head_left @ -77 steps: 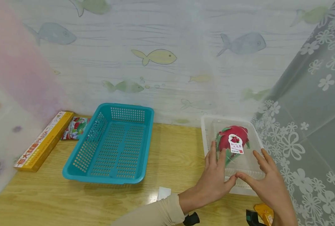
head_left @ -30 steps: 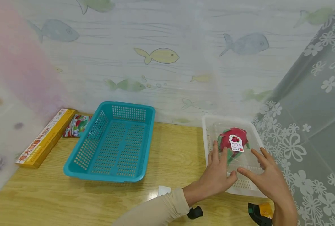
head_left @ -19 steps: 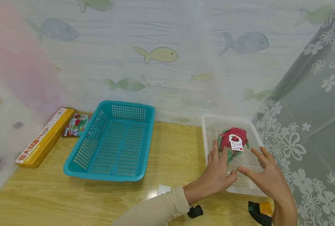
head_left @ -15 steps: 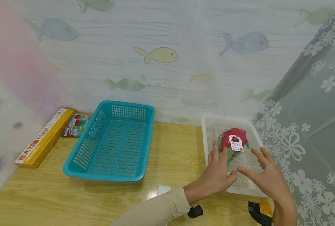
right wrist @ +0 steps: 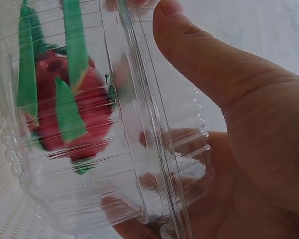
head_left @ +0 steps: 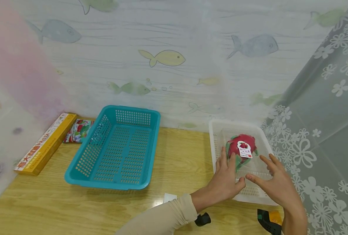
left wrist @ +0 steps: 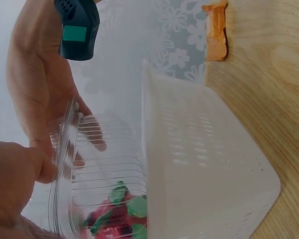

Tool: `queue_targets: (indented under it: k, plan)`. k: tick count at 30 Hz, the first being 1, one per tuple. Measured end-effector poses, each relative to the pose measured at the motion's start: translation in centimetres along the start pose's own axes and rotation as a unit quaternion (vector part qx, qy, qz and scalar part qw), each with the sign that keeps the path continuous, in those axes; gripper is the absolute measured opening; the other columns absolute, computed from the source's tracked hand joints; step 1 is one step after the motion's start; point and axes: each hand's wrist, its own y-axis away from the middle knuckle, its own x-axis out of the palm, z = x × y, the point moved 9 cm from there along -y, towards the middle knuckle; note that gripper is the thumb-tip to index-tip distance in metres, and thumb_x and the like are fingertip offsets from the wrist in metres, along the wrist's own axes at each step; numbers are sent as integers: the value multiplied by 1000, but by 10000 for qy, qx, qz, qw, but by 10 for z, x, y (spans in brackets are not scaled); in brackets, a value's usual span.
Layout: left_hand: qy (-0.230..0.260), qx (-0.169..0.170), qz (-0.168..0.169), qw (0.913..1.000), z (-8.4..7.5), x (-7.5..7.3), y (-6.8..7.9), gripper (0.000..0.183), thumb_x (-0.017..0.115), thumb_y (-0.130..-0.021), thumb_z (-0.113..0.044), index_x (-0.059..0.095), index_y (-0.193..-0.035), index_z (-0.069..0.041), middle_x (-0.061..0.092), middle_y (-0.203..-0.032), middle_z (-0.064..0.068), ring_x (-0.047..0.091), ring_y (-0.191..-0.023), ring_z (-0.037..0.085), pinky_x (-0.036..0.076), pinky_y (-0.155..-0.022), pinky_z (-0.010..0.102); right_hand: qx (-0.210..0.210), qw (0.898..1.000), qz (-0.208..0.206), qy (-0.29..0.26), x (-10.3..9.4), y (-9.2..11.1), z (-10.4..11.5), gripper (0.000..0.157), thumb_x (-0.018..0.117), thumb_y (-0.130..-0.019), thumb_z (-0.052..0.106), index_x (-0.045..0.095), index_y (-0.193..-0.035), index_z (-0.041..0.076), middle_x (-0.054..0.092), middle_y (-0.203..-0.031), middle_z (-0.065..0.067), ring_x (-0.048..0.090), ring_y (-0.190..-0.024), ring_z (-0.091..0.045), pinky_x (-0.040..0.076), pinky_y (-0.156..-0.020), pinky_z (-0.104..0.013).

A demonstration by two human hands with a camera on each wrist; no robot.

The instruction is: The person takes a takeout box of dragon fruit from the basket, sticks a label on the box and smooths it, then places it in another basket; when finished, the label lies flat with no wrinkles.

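A clear plastic fruit box (head_left: 257, 166) with a red dragon fruit (head_left: 240, 145) inside is at the white basket (head_left: 212, 140) on the right. A white label sits on its lid. My left hand (head_left: 224, 181) holds the box's near left side, the thumb by its rim in the left wrist view. My right hand (head_left: 280, 184) holds the near right side; in the right wrist view its fingers curl behind the clear wall (right wrist: 89, 199). The thumbs point toward each other in front. Whether the box touches the basket's bottom, I cannot tell.
A teal basket (head_left: 127, 150) stands left of centre. Beyond it lie a yellow pasta box (head_left: 46, 145) and a colourful packet (head_left: 79, 130). An orange packet (left wrist: 217, 30) lies near my right wrist. A piece of white paper (head_left: 169, 197) is beside my left sleeve.
Since the oldest frame the fruit box looks slightly smaller, and more of the white basket's near end shows. During the last second almost nothing moves.
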Motion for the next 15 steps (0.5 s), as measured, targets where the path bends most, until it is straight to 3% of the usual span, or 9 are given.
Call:
queue_targets:
  k: [8,15]
  plan:
    - [-1,-137,144,9998,6,3,-3,79,62,-97,-30,24,-160,0,-2,-171,22,23,-153,43,52,-105,46,3,9999,99,-43,5,-4,-3,99,72,-92,52,26,-159,-3,5,-164,-39,40,-129,-67,44,-91,-77]
    - [-76,-57,163,9998,8,4,-8,78,62,-98,-29,24,-159,3,-1,-170,25,24,-152,44,52,-104,44,29,9999,133,-46,7,-8,-4,99,72,-92,52,26,-159,-4,5,-164,-39,40,-129,-67,46,-91,-75]
